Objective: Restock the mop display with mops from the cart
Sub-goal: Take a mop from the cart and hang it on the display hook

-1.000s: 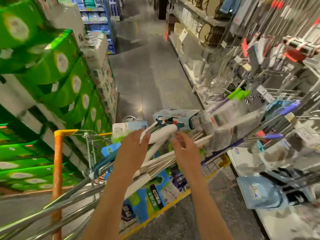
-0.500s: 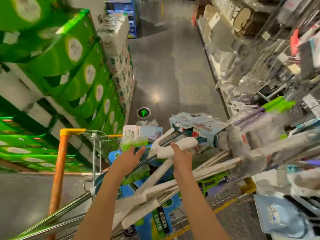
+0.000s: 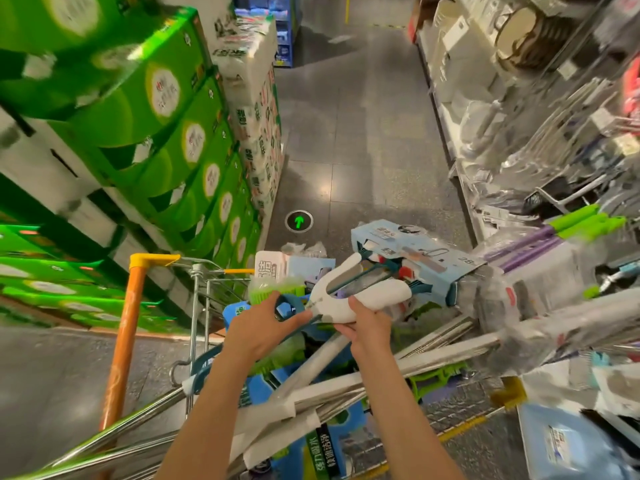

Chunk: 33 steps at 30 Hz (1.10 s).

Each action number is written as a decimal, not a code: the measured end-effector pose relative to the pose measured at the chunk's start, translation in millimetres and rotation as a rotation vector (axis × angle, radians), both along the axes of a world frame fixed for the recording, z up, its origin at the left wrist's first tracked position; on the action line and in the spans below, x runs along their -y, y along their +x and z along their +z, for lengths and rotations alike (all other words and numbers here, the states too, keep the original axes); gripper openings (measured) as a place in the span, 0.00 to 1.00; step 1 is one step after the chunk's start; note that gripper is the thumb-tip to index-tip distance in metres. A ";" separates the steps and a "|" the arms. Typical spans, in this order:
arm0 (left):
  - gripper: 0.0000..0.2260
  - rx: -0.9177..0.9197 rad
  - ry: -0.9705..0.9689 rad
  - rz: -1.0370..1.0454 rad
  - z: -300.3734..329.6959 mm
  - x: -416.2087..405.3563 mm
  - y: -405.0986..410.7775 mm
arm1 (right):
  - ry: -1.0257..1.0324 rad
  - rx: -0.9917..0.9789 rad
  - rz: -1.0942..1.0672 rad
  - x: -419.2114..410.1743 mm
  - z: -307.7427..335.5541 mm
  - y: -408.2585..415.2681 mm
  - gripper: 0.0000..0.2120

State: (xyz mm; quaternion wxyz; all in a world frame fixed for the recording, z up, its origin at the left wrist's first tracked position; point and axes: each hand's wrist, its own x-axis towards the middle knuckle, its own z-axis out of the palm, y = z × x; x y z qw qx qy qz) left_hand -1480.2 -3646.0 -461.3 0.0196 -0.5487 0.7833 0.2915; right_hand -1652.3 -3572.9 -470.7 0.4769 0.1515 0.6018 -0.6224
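Note:
A wire cart (image 3: 202, 292) with an orange post stands in front of me, piled with mops, long metal poles (image 3: 433, 344) and boxed goods. On top lies a mop with a white forked head (image 3: 367, 292) and teal bars. My right hand (image 3: 369, 323) grips the base of that white head from below. My left hand (image 3: 266, 327) holds the teal handle piece just to the left of it. The mop display (image 3: 568, 188) with hanging mops and brushes runs along the right side, blurred.
Green cartons (image 3: 166, 133) are stacked high on the left, with packs of paper rolls (image 3: 258, 109) beyond them. A light blue box (image 3: 412, 251) lies across the cart's far end. The grey aisle floor (image 3: 360, 140) runs ahead, with a green arrow marker (image 3: 298, 221).
Both hands have closed on the white-headed mop: the right moved under its base, the left took the teal piece. The view has tilted further down the aisle.

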 end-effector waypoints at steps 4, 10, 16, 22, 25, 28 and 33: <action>0.45 -0.091 -0.090 0.033 23.4 0.2 0.8 | -0.081 -0.064 -0.001 1.7 21.2 -1.1 0.19; 0.53 -0.221 -0.220 0.047 75.8 4.6 -0.2 | -0.247 -0.150 -0.051 1.3 72.7 1.1 0.13; 0.54 -0.190 -0.397 -0.044 124.8 8.4 -2.9 | -0.420 -0.189 -0.140 -6.0 120.9 5.4 0.06; 0.44 -0.240 -0.499 -0.132 169.0 -2.4 -7.6 | -0.536 -0.219 -0.244 -24.4 151.9 9.7 0.10; 0.45 -0.252 -0.589 -0.172 189.6 -11.9 -12.1 | -0.576 -0.242 -0.285 -41.6 169.5 8.6 0.06; 0.48 -0.299 -0.620 -0.232 216.9 -26.5 -17.3 | -0.624 -0.298 -0.322 -64.6 191.1 7.5 0.09; 0.47 -0.398 -0.707 -0.346 261.6 -64.2 -30.5 | -0.688 -0.396 -0.435 -115.7 232.9 4.7 0.19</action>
